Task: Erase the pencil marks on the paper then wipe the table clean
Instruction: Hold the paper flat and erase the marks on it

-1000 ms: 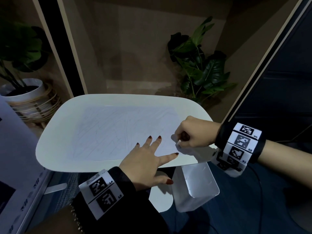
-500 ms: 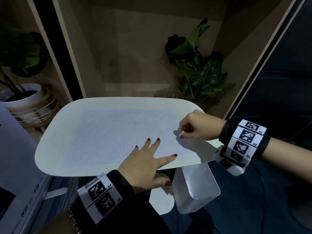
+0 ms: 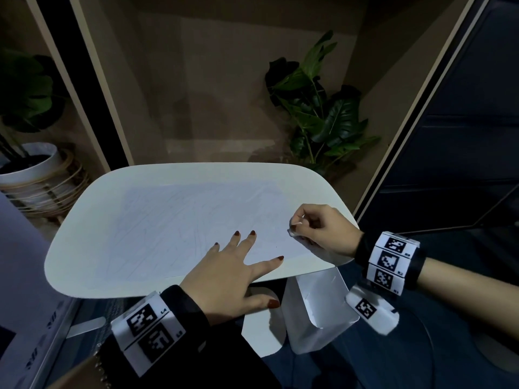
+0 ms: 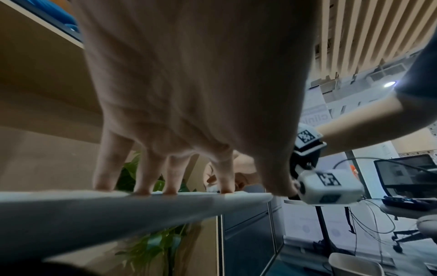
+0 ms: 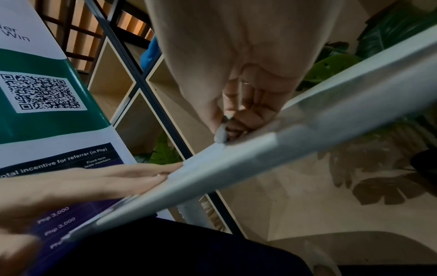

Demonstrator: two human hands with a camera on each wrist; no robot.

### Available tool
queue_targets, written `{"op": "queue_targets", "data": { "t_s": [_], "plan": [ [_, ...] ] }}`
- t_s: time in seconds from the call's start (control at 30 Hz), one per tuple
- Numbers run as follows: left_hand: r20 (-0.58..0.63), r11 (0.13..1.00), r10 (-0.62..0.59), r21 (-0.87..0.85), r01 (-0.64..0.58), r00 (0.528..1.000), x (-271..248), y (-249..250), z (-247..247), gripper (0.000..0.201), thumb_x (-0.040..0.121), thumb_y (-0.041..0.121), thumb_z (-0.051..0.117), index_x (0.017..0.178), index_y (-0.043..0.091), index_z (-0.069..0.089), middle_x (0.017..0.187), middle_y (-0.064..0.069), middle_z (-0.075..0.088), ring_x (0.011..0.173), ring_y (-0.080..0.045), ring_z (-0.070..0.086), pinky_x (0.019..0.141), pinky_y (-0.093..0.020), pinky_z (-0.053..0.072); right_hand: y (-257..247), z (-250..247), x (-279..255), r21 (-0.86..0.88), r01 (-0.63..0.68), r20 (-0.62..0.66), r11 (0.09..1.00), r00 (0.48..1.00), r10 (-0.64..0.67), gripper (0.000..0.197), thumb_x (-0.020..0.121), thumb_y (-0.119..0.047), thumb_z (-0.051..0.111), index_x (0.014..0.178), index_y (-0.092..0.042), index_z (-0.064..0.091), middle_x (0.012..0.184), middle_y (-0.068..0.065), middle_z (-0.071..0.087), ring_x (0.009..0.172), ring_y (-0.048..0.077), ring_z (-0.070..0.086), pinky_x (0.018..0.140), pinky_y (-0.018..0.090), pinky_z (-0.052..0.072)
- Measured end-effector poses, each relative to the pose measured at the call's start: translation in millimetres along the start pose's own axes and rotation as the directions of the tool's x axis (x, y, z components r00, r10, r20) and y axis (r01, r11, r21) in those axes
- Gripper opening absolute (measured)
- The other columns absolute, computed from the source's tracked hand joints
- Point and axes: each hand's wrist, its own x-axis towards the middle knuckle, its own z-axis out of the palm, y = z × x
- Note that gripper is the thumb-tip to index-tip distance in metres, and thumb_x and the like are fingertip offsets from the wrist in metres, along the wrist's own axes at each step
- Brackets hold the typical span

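Note:
A white sheet of paper [image 3: 182, 220] covered with faint pencil lines lies on a small white rounded table [image 3: 84, 234]. My left hand [image 3: 224, 273] lies flat on the paper's near edge with fingers spread, pressing it down; the thumb hangs past the table's front edge. Its fingertips [image 4: 141, 190] touch the tabletop in the left wrist view. My right hand [image 3: 317, 228] pinches a small white eraser [image 3: 295, 231] and holds its tip on the paper's right edge. The eraser [image 5: 221, 134] shows under the curled fingers in the right wrist view.
A white open box [image 3: 317, 313] stands on the floor under the table's right front corner. A leafy plant [image 3: 317, 108] stands behind the table at the right, and a potted plant in a white pot [image 3: 31, 169] at the left. A printed banner [image 5: 40, 89] stands at the left.
My right hand with the eraser has moved away from me along the paper's right edge, then a little back. The left hand has stayed pressed on the paper.

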Motion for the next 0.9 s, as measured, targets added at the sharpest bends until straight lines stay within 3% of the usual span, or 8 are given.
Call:
{"op": "queue_targets", "data": {
  "t_s": [0.1, 0.17, 0.3, 0.4, 0.53, 0.73, 0.8, 0.9],
  "plan": [
    [-0.002, 1.0, -0.004, -0.006, 0.004, 1.0, -2, 1, 0, 0.07, 0.09, 0.074, 0.031, 0.148, 0.057, -0.005, 0.163, -0.007, -0.017, 0.151, -0.03, -0.01, 0.12, -0.048, 0.009, 1, 3, -7, 0.176, 0.023, 0.033, 0.984, 0.999, -0.029, 0.005, 0.081, -0.009, 0.067, 0.079, -0.013, 0.068, 0.079, 0.027, 0.06, 0.07, 0.029, 0.058, 0.073, 0.042, 0.054],
    [0.001, 1.0, -0.004, -0.001, 0.004, 1.0, -2, 1, 1, 0.072, 0.089, 0.075, 0.032, 0.148, 0.057, -0.005, 0.163, -0.006, -0.017, 0.151, -0.031, -0.01, 0.12, -0.048, 0.009, 4, 5, -8, 0.254, 0.002, 0.04, 0.967, 0.999, -0.013, 0.003, 0.08, -0.007, 0.068, 0.08, -0.009, 0.069, 0.081, 0.034, 0.058, 0.072, 0.029, 0.057, 0.074, 0.043, 0.053],
    [-0.001, 1.0, -0.002, 0.005, 0.002, 1.0, -3, 0, 1, 0.073, 0.088, 0.076, 0.032, 0.148, 0.057, -0.004, 0.163, -0.007, -0.016, 0.151, -0.032, -0.008, 0.12, -0.049, 0.013, 11, 12, -4, 0.245, -0.004, -0.086, 0.97, 0.996, 0.026, 0.009, 0.085, -0.01, 0.07, 0.08, -0.017, 0.07, 0.075, 0.012, 0.069, 0.078, 0.032, 0.065, 0.086, 0.049, 0.055],
    [-0.003, 1.0, -0.026, -0.01, 0.026, 1.0, -2, -2, 0, 0.068, 0.09, 0.074, 0.028, 0.149, 0.056, 0.001, 0.164, -0.006, -0.009, 0.151, -0.032, -0.003, 0.12, -0.049, 0.014, 9, 15, -7, 0.228, 0.013, -0.1, 0.973, 0.995, 0.01, 0.007, 0.087, -0.007, 0.07, 0.082, -0.012, 0.07, 0.075, 0.012, 0.069, 0.072, 0.018, 0.063, 0.08, 0.039, 0.055],
    [0.018, 0.995, -0.1, -0.014, 0.1, 0.995, -4, -9, -4, 0.073, 0.083, 0.079, 0.01, 0.151, 0.053, 0.001, 0.164, 0.003, -0.01, 0.15, -0.035, -0.002, 0.12, -0.054, 0.004, 3, 17, -14, 0.234, 0.042, -0.075, 0.971, 0.997, -0.025, 0.004, 0.086, -0.005, 0.07, 0.082, -0.005, 0.07, 0.077, 0.024, 0.065, 0.065, 0.016, 0.051, 0.066, 0.018, 0.047],
    [-0.006, 0.992, -0.119, -0.034, 0.119, 0.993, -6, -22, -3, 0.104, 0.059, 0.084, -0.018, 0.153, 0.046, -0.001, 0.164, 0.006, -0.012, 0.152, -0.024, -0.005, 0.12, -0.053, 0.007, -7, 18, -13, 0.204, 0.045, 0.042, 0.978, 0.998, -0.054, 0.002, 0.086, -0.004, 0.07, 0.084, -0.003, 0.07, 0.069, 0.005, 0.063, 0.06, 0.009, 0.051, 0.063, 0.015, 0.046],
    [-0.02, 0.989, -0.138, -0.06, 0.137, 0.99, -4, -25, -1, 0.099, 0.066, 0.083, -0.013, 0.155, 0.042, 0.001, 0.164, 0.007, -0.011, 0.152, -0.022, -0.005, 0.12, -0.051, 0.011, -11, 19, -12, 0.191, 0.062, 0.095, 0.98, 0.992, -0.081, 0.003, 0.088, -0.004, 0.069, 0.085, -0.003, 0.071, 0.069, 0.004, 0.068, 0.062, 0.008, 0.056, 0.066, 0.017, 0.047],
    [-0.035, 0.975, -0.179, -0.137, 0.173, 0.983, -4, -28, 0, 0.067, 0.095, 0.07, 0.015, 0.155, 0.042, 0.008, 0.165, 0.006, -0.006, 0.152, -0.023, -0.003, 0.119, -0.05, 0.017, -13, 23, -14, 0.195, 0.088, 0.109, 0.977, 0.988, -0.11, 0.004, 0.089, -0.01, 0.07, 0.086, -0.009, 0.072, 0.078, 0.014, 0.072, 0.068, 0.022, 0.063, 0.07, 0.029, 0.051]
  ]
}}
